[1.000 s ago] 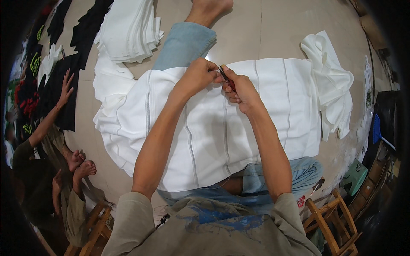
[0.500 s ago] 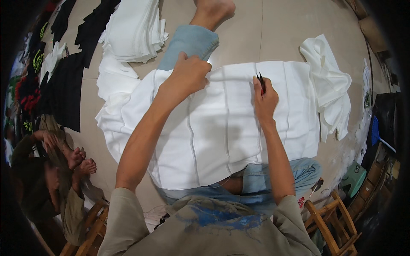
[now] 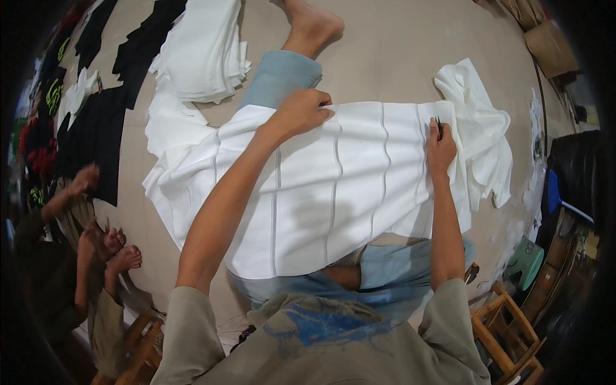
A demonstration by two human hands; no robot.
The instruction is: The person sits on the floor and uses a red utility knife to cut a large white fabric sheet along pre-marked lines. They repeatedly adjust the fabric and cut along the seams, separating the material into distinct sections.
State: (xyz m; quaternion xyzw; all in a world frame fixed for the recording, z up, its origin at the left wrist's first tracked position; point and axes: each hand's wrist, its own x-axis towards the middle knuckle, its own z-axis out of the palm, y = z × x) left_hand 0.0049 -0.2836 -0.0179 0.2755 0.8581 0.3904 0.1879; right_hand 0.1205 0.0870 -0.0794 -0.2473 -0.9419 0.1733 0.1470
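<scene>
A white cloth [image 3: 301, 199] with several grey seam lines lies spread over my legs. My left hand [image 3: 300, 113] is closed on the cloth's far edge, thumb and fingers pinching it. Farther right, my right hand [image 3: 441, 146] is closed around small dark thread snips [image 3: 440, 128], their pointed blades sticking up past the fingers. This hand rests on the cloth near its right end, by a seam. From there the fabric is stretched toward my left hand. Whether the right fingers also grip cloth is hidden.
Bunched white fabric [image 3: 478, 122] trails off at the right. A stack of white cloth pieces [image 3: 199, 54] lies at the far left, beside black pieces [image 3: 106, 141]. Another person [image 3: 58, 269] sits at the left. A wooden stool [image 3: 507, 330] stands at the near right, near a green container [image 3: 525, 264].
My right hand has moved right along the cloth with the snips. My left hand has shifted slightly right, and the cloth is pulled tauter. The other person's hands moved apart.
</scene>
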